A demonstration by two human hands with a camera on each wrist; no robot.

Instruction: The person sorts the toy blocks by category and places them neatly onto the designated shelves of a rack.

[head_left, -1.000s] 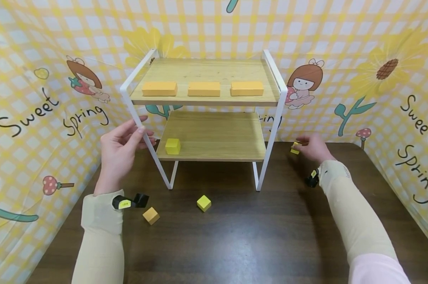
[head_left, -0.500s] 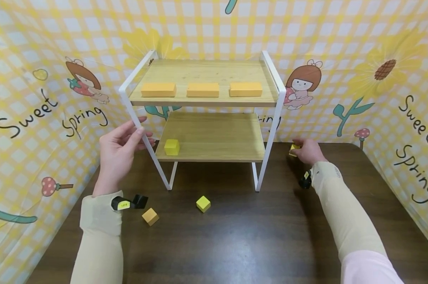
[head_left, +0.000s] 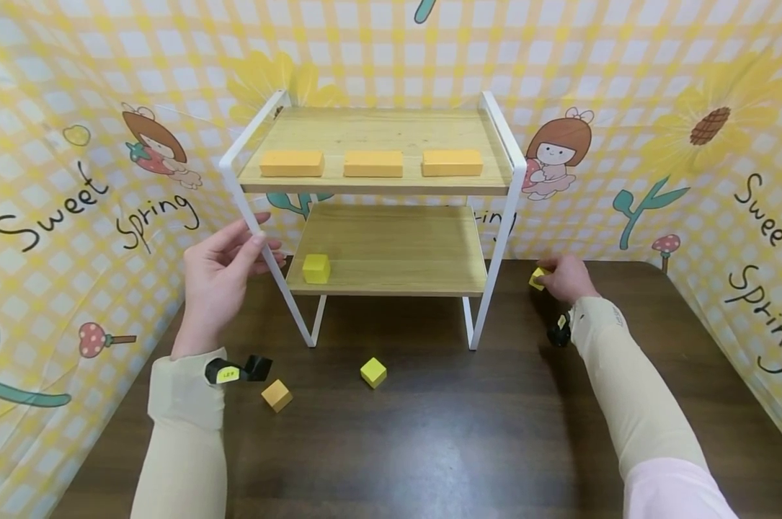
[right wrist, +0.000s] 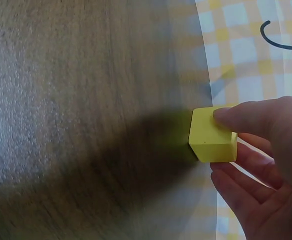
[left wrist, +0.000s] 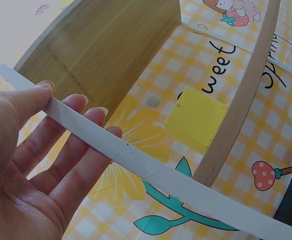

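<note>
My left hand (head_left: 214, 277) holds the left white post of a two-tier shelf rack (head_left: 375, 249). In the left wrist view the thumb lies on the near side of the white post (left wrist: 128, 150), the fingers behind it. At the back right of the table, my right hand (head_left: 567, 277) pinches a yellow block (head_left: 537, 279). The right wrist view shows the thumb on one face of this yellow block (right wrist: 213, 127) and fingers at its other side. Another yellow cube (head_left: 316, 269) sits at the left of the lower shelf.
Three orange rectangular blocks (head_left: 373, 163) stand in a row along the upper shelf's front edge. On the dark table (head_left: 455, 432) before the rack lie a yellow cube (head_left: 374, 373) and an orange cube (head_left: 277, 396). Patterned cloth (head_left: 689, 65) rises behind and at both sides.
My right hand has shifted slightly left at the yellow block and now covers more of it. The left hand keeps its hold on the post.
</note>
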